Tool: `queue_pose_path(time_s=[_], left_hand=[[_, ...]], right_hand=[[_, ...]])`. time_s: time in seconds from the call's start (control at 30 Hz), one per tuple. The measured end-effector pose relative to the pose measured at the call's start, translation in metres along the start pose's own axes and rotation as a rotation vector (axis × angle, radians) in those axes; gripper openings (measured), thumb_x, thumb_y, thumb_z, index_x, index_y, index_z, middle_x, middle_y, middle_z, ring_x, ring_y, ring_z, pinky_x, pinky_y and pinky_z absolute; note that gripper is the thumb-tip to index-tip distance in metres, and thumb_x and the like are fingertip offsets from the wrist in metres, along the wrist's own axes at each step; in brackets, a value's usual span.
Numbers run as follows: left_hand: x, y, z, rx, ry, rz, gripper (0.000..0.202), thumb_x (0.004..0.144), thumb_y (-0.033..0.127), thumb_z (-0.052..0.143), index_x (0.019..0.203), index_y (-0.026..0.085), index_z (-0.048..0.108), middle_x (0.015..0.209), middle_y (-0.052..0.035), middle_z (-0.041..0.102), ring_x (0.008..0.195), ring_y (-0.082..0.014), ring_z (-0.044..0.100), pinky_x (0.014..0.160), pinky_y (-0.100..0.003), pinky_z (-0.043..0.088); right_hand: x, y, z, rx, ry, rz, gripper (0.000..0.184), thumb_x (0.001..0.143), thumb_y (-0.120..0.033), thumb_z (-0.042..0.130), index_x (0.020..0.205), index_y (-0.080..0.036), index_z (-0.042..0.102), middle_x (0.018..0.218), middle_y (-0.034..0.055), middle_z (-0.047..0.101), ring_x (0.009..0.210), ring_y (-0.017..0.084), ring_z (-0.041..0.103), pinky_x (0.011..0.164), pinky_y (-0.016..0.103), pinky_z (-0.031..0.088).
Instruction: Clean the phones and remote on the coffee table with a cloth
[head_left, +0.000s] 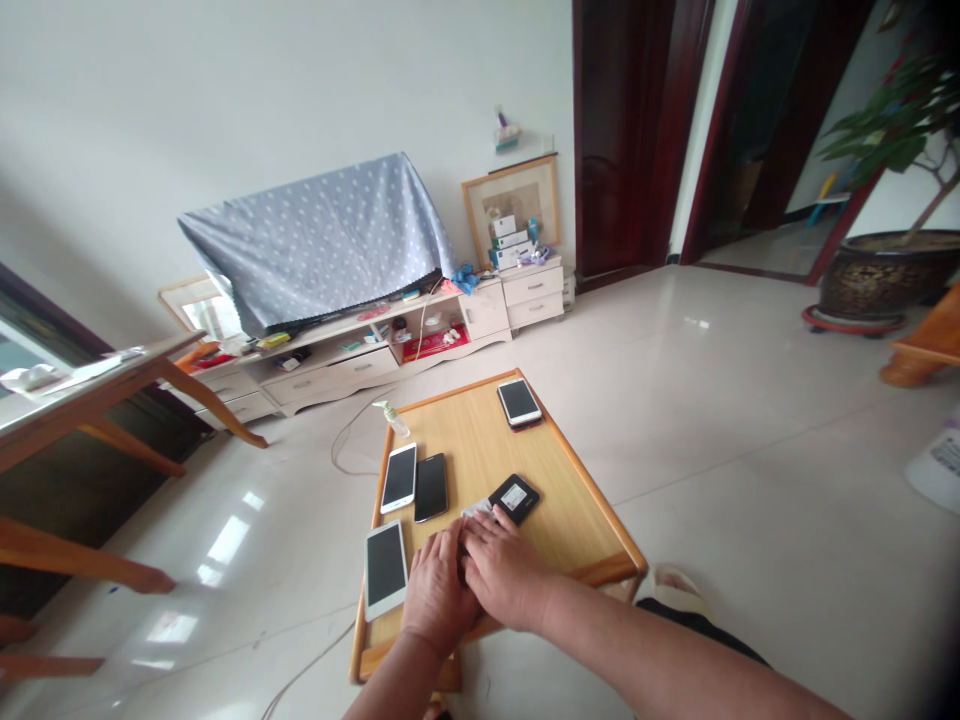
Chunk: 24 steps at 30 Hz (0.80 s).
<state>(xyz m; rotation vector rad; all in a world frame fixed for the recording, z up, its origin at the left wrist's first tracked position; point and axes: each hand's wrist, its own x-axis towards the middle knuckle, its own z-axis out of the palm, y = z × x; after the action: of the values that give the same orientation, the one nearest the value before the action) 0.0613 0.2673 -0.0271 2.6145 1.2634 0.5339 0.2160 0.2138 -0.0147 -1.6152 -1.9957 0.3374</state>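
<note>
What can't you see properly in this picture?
In the head view:
The pale card on the wooden board: the right hand covers its near end.
The dark thing under the far phone: the phone hides most of it.
Items on the white cabinet: too small.

White walls (225, 80) rise above a glossy pale tile floor (720, 420) reflecting daylight, with a cream TV cabinet (330, 375) under a dotted blue cloth (315, 240), dark red wooden doors (622, 130) beyond it, a large potted plant (889, 275) at right, and a wooden table (97, 400) at left.
</note>
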Motion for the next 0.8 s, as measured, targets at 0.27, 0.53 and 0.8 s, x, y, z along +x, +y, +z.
queue_pose_path(time_s=[0.27, 0.53, 0.8], left_hand=[[-0.001, 0.000, -0.001, 0.020, 0.019, -0.009, 0.060, 0.082, 0.036, 0.062, 0.139, 0.021, 0.048, 0.125, -0.0121, 0.065, 0.118, -0.0321, 0.060, 0.104, -0.051, 0.048], [0.000, -0.001, 0.002, 0.005, 0.013, -0.004, 0.059, 0.082, 0.028, 0.059, 0.139, 0.020, 0.048, 0.126, -0.0114, 0.066, 0.118, -0.0292, 0.061, 0.104, -0.047, 0.048], [-0.001, 0.003, -0.003, 0.029, -0.013, -0.025, 0.058, 0.083, 0.036, 0.061, 0.138, 0.019, 0.049, 0.127, -0.0124, 0.064, 0.120, -0.0317, 0.058, 0.106, -0.050, 0.046]], right_hand=[[0.020, 0.036, -0.020, -0.086, 0.079, 0.192, 0.043, 0.105, -0.030, 0.034, 0.138, -0.016, 0.058, 0.147, 0.0131, 0.056, 0.143, 0.026, 0.043, 0.125, 0.051, 0.013], [0.002, 0.009, -0.007, -0.020, -0.010, 0.022, 0.049, 0.106, -0.035, 0.034, 0.145, -0.013, 0.053, 0.151, 0.0145, 0.052, 0.147, 0.027, 0.038, 0.126, 0.047, 0.014], [0.012, 0.036, -0.020, -0.071, 0.054, 0.183, 0.045, 0.106, -0.033, 0.034, 0.139, -0.015, 0.059, 0.150, 0.0136, 0.054, 0.146, 0.026, 0.039, 0.125, 0.051, 0.014]])
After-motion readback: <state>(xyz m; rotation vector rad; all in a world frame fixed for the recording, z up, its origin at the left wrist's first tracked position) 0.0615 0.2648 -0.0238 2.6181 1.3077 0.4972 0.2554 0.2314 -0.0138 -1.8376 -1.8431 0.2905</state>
